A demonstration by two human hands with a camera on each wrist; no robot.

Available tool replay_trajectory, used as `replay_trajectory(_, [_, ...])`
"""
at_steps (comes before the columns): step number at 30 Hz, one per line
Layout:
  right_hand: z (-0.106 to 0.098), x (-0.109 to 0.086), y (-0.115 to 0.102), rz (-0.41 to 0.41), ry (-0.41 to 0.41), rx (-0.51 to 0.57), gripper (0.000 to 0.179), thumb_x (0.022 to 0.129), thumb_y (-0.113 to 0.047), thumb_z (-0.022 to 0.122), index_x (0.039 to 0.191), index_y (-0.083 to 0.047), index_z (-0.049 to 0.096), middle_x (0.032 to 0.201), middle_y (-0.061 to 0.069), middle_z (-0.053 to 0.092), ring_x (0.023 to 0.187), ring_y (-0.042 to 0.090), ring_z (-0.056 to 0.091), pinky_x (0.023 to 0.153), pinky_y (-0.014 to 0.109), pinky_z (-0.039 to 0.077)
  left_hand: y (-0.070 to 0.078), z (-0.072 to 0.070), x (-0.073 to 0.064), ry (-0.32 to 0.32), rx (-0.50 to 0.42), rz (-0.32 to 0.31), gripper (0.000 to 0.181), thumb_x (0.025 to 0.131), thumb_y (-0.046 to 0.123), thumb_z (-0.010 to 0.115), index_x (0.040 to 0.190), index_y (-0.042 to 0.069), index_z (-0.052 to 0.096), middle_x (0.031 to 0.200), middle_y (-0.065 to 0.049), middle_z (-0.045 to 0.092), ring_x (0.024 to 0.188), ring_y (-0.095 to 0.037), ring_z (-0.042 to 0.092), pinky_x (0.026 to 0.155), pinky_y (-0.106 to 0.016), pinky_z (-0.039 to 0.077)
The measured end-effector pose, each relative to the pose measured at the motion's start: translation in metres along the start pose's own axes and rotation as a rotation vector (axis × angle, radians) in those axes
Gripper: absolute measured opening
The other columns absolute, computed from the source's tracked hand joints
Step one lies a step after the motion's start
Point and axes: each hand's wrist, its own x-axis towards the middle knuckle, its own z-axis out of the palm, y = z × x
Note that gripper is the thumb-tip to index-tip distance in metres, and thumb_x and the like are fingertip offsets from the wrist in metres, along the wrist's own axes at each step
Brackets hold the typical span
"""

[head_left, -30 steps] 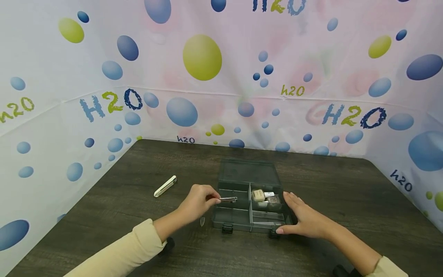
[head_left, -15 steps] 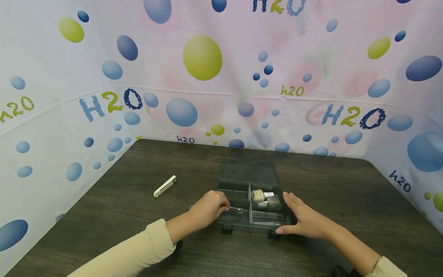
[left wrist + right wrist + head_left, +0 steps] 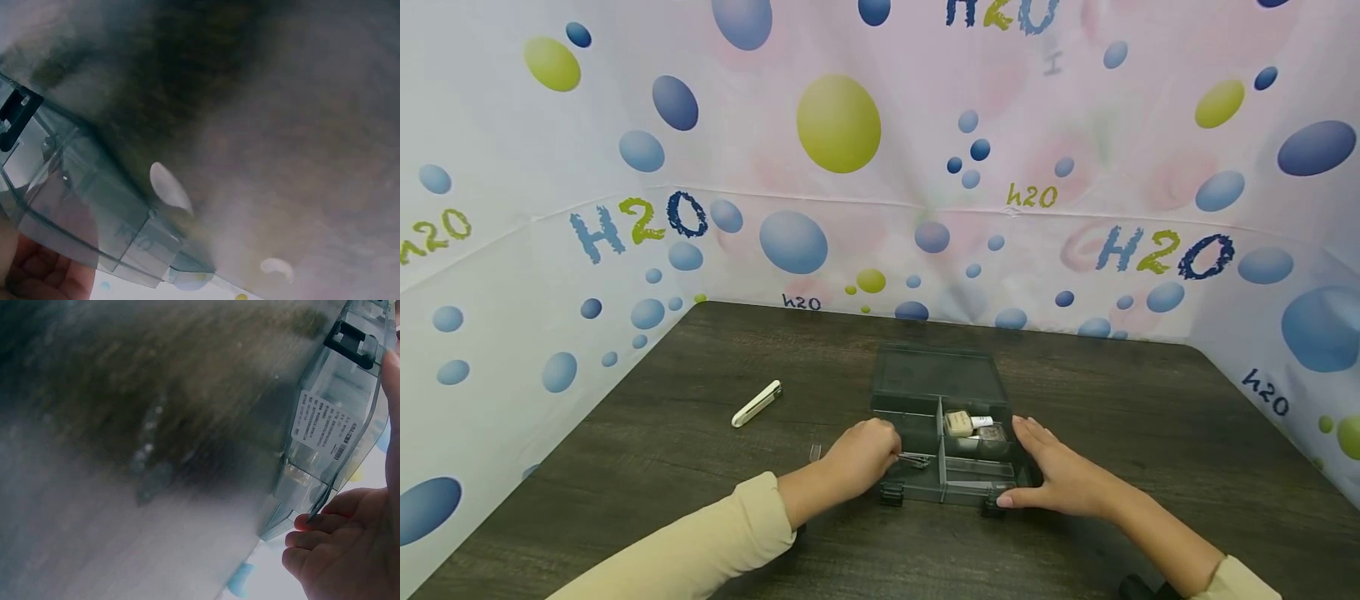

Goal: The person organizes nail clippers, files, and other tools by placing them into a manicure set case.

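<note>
My left hand [image 3: 865,450] pinches silver metal nail clippers [image 3: 914,460], low in the front left compartment of a dark see-through divider box [image 3: 937,375]. The box stands with its lid laid back. In the left wrist view, folded fingers [image 3: 47,269] show through and below the box wall. My right hand [image 3: 1060,471] holds the box at its right front corner, thumb at the latch [image 3: 994,503] and fingers along the side; the right wrist view has the fingertips [image 3: 312,522] against the edge. Nail polish bottles [image 3: 959,423] lie in the back right compartment.
A long cream-coloured tool [image 3: 757,405] with a metal end lies on the dark table to the left. Close to the left forearm sits a small clear piece [image 3: 816,452]. Two small pale pieces, one oval [image 3: 169,187], show in the left wrist view.
My left hand has moved right and down with the nail clippers, from over the box's left edge into the front left compartment. The right hand has stayed on the box.
</note>
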Motion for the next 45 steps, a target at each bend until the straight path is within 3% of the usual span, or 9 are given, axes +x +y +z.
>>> replay_trajectory(11, [0.0, 0.0, 0.0, 0.014, -0.014, 0.006, 0.113, 0.073, -0.059, 0.068, 0.145, 0.008, 0.015, 0.15, 0.033, 0.012, 0.137, 0.051, 0.01, 0.101, 0.07, 0.02, 0.007, -0.002, 0.01, -0.12, 0.151, -0.044, 0.013, 0.078, 0.012, 0.074, 0.067, 0.012, 0.067, 0.068, 0.002, 0.064, 0.058, -0.006, 0.056, 0.049, -0.016, 0.044])
replay_trajectory(16, [0.0, 0.001, 0.0, 0.009, -0.019, 0.006, 0.112, 0.073, -0.059, 0.068, 0.145, 0.009, 0.015, 0.15, 0.033, 0.012, 0.137, 0.051, 0.01, 0.102, 0.07, 0.02, 0.003, -0.003, 0.008, -0.112, 0.03, -0.045, 0.015, 0.078, 0.016, 0.073, 0.066, 0.01, 0.067, 0.068, 0.001, 0.063, 0.055, -0.003, 0.048, 0.048, -0.013, 0.04])
replay_trajectory(20, [0.0, 0.001, 0.0, 0.009, -0.019, 0.004, 0.112, 0.073, -0.059, 0.068, 0.145, 0.009, 0.015, 0.15, 0.033, 0.013, 0.137, 0.051, 0.01, 0.102, 0.07, 0.02, -0.004, -0.006, 0.003, -0.003, -0.101, -0.005, 0.013, 0.081, 0.018, 0.07, 0.077, 0.006, 0.071, 0.075, -0.002, 0.063, 0.064, -0.008, 0.056, 0.055, -0.014, 0.046])
replay_trajectory(25, [0.0, 0.001, 0.0, 0.012, -0.014, 0.002, 0.112, 0.073, -0.059, 0.068, 0.145, 0.008, 0.016, 0.15, 0.032, 0.013, 0.137, 0.051, 0.01, 0.102, 0.07, 0.02, -0.015, -0.009, -0.004, 0.235, -0.121, 0.075, 0.016, 0.082, 0.018, 0.07, 0.089, 0.004, 0.071, 0.083, -0.004, 0.063, 0.075, -0.014, 0.061, 0.066, -0.02, 0.052])
replay_trajectory(28, [0.0, 0.0, 0.0, 0.011, -0.014, 0.004, 0.112, 0.073, -0.059, 0.068, 0.145, 0.008, 0.016, 0.15, 0.032, 0.012, 0.137, 0.051, 0.01, 0.102, 0.07, 0.02, -0.022, -0.012, -0.009, 0.334, -0.116, 0.087, 0.017, 0.081, 0.017, 0.071, 0.093, 0.005, 0.07, 0.088, -0.004, 0.064, 0.081, -0.015, 0.062, 0.07, -0.023, 0.053])
replay_trajectory(37, [0.0, 0.0, -0.001, 0.006, -0.015, 0.002, 0.112, 0.073, -0.058, 0.069, 0.145, 0.008, 0.015, 0.149, 0.033, 0.012, 0.136, 0.052, 0.011, 0.101, 0.07, 0.02, -0.047, -0.018, -0.026, 0.509, -0.021, 0.019, 0.023, 0.075, 0.022, 0.077, 0.091, 0.007, 0.071, 0.091, -0.001, 0.065, 0.083, -0.016, 0.061, 0.068, -0.027, 0.053])
replay_trajectory(45, [-0.001, 0.0, -0.002, 0.006, -0.013, 0.006, 0.112, 0.073, -0.058, 0.069, 0.145, 0.01, 0.015, 0.149, 0.033, 0.013, 0.137, 0.051, 0.011, 0.102, 0.069, 0.021, -0.068, -0.025, -0.037, 0.544, -0.007, -0.058, 0.024, 0.075, 0.019, 0.077, 0.092, 0.004, 0.07, 0.091, -0.005, 0.066, 0.084, -0.02, 0.062, 0.068, -0.031, 0.053])
